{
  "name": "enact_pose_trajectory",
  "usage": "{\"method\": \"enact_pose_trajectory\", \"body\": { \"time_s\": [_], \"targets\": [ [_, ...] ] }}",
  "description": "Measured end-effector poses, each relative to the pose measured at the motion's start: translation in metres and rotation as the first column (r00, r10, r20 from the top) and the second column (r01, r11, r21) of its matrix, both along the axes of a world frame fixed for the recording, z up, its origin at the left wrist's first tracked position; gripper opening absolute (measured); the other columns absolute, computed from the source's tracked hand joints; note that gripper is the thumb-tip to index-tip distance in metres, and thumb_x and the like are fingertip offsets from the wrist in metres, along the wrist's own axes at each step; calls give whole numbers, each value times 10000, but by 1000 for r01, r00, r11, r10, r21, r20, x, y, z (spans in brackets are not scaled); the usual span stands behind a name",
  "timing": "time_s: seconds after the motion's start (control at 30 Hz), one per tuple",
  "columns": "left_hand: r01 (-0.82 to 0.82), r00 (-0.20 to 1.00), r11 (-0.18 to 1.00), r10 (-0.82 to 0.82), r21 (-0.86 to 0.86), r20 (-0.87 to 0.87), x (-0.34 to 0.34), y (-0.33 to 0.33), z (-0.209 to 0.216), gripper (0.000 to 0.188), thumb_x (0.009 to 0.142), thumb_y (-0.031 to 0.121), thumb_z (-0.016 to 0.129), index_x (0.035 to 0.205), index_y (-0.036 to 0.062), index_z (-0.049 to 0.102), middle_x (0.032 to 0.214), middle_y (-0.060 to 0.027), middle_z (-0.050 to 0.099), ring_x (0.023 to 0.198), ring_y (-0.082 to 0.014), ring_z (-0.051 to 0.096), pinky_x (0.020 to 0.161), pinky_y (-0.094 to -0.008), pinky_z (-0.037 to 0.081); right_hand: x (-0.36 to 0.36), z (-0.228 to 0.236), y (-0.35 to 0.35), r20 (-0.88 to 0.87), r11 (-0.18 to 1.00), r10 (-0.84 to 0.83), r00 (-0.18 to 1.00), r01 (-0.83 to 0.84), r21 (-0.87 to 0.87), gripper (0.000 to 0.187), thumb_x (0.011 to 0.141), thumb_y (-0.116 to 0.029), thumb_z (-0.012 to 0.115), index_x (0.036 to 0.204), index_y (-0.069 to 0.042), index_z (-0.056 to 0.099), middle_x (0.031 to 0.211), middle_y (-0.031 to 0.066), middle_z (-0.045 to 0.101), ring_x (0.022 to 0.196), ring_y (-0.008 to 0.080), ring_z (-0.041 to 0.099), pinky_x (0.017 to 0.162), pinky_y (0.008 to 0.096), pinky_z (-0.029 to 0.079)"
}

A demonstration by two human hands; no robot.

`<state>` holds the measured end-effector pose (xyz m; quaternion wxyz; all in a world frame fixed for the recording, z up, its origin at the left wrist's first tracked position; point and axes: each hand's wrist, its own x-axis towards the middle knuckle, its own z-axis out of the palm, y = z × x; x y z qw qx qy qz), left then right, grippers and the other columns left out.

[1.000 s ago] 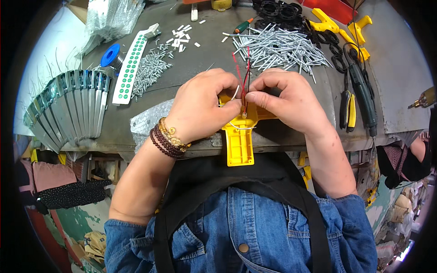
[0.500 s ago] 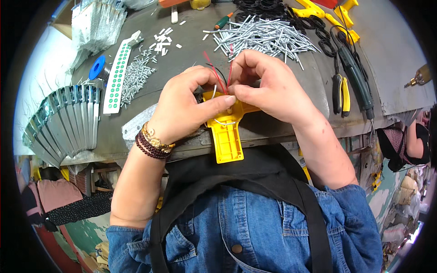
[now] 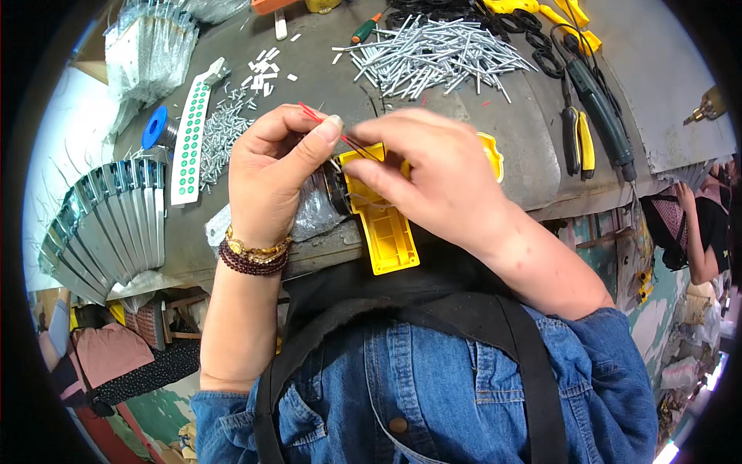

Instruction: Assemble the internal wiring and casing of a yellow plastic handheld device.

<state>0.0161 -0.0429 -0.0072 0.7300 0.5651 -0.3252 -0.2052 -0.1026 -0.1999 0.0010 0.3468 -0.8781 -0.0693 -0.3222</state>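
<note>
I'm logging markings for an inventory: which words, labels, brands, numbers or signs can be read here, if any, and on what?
No readable text in view.
White strip: green round marks, too small to tell whether they hold characters.
Yellow casing: no lettering visible.
Power driver: any marking is too small to read.

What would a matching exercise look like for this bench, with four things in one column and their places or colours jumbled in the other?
Things:
1. red wires
2. plastic casing
3. spool
4. pliers

Places or colours:
A. blue, left of the green-dotted strip
B. black-and-yellow handles, beside the dark corded tool
C. pinched by the left hand's fingers
D. yellow, partly behind the right hand

Pairs: 1-C, 2-D, 3-A, 4-B
</note>
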Motion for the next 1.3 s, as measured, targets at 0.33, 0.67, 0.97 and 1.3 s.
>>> {"method": "enact_pose_trajectory", "body": {
  "time_s": [0.33,0.67,0.97,1.3],
  "targets": [
    [260,895,678,-437,-688,-93,42,64,16,355,951,420,653,761,124,605,856,-8,608,872,-169,484,865,-387,389,6,-1,-2,-280,939,76,957,25,342,139,849,-152,659,865,-13,663,773,153,683,701,320,679,644,393,536],
    [-297,737,845,-93,445,669,-18,7,13,152,834,109,737,950,19,700,979,-116,706,946,-197,670,871,-316,506,2,-2,-8,-266,825,182,947,0,565,165,888,-145,656,913,16,681,748,127,694,662,192,681,609,316,525],
    [-202,963,944,144,260,228,-17,12,3,139,884,84,739,972,-21,714,961,-74,710,903,-134,646,837,-261,499,10,7,-6,-319,905,228,920,-79,419,153,841,-149,628,842,-2,671,677,159,653,627,327,664,590,401,519],
    [-196,964,936,130,293,231,-16,10,4,139,875,66,743,988,-14,729,949,-76,721,891,-132,659,831,-258,505,18,3,-4,-303,948,143,942,-43,314,160,790,-153,600,752,-6,648,669,180,634,639,374,640,597,438,506]
  ]
}}
